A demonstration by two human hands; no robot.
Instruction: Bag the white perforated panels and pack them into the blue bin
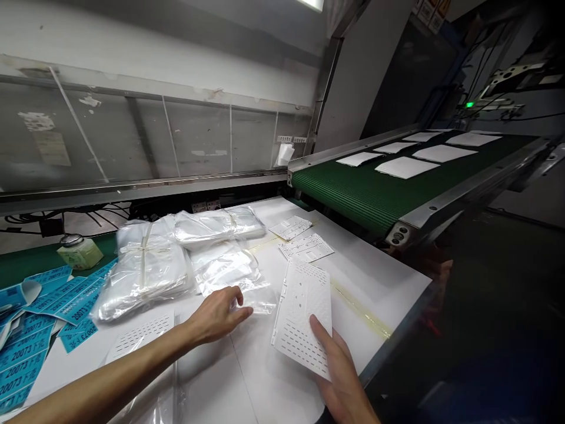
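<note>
My right hand (335,371) holds a white perforated plastic panel (301,321) tilted up from the white table (375,282), with the thumb across its face. My left hand (216,315) reaches across the table, its fingertips pinching the edge of a clear plastic bag (229,277). Left of that bag lies a string-tied bundle of clear bags (145,277), with another bagged stack (216,227) behind it. A second perforated panel (141,335) lies just below my left wrist, partly hidden by my forearm.
Printed white sheets (304,247) lie at the table's far end. Blue printed labels (30,353) are piled at the left beside a small bottle (79,252). A green conveyor belt (353,200) carrying white sheets (406,167) runs along the right, beyond the table's edge.
</note>
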